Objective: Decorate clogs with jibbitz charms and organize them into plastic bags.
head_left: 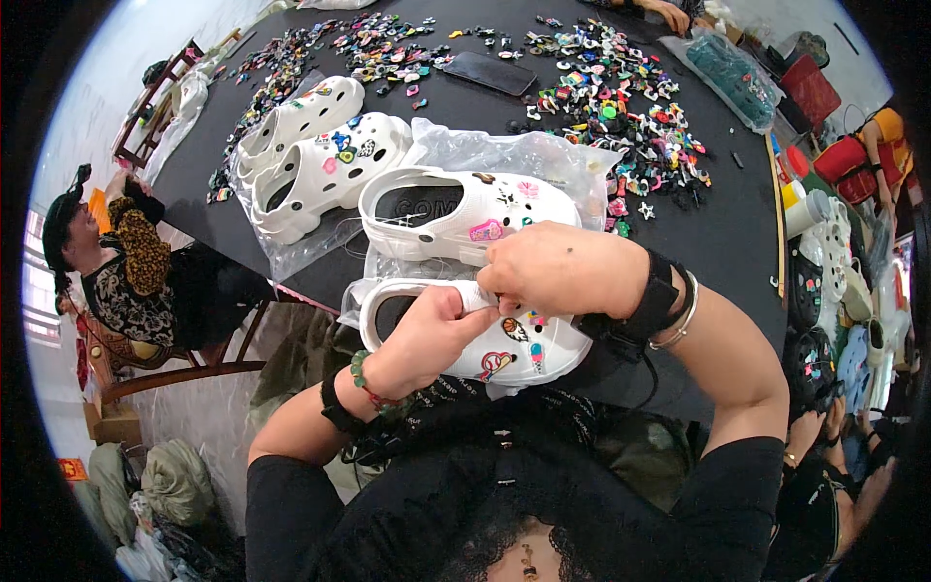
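Laid out across one black surface (732, 252): four white clogs (388, 145), two side by side in front and two on clear plastic (296, 254) farther left. Pinched closed over the nearest clog (562, 354), studded with charms (495, 366): one left hand (422, 335) and one right hand (572, 267), with any piece between them hidden. Spotted beyond: one dark phone (490, 73), lying between two heaps of small colorful charms (621, 107) too many to count.
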Motion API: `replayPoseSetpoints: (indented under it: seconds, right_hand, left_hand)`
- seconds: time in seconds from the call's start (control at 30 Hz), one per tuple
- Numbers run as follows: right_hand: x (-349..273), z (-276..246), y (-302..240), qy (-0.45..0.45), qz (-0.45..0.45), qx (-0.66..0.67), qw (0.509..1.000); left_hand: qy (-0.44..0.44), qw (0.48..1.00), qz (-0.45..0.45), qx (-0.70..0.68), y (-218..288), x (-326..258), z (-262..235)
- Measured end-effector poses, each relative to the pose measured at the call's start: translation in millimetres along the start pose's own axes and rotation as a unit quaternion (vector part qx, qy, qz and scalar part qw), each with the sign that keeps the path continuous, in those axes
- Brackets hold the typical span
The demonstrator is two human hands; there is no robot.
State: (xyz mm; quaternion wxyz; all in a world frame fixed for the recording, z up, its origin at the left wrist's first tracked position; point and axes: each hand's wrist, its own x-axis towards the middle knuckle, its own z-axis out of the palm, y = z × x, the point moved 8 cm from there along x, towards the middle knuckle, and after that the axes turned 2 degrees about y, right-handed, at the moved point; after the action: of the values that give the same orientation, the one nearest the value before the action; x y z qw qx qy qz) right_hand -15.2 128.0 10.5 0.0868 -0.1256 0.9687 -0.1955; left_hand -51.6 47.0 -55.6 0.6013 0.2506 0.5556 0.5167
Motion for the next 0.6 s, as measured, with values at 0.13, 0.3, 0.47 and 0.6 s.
replayPoseSetpoints:
  seconds: [0.13,0.3,0.47,0.6]
  right_hand:
    - [-4.1,1.5,-8.4,0.034,-0.021,-0.050,0.998]
    - [-18.0,1.1,-29.5,0.162,-0.015,-0.135,0.977]
    - [-36.5,7.2,-47.5,0.222,-0.032,-0.189,0.956]
    - [-58.1,-3.4,-28.7,0.281,0.045,-0.117,0.952]
  left_hand:
    - [-0.006,1.000,0.001,0.004,-1.5,1.8,-0.2]
    - [-0.014,1.000,0.010,0.003,-4.4,4.7,-4.1]
    - [-0.012,0.999,0.012,-0.050,1.2,7.7,-3.1]
    - [0.011,0.998,-0.011,-0.060,6.4,1.4,-0.5]
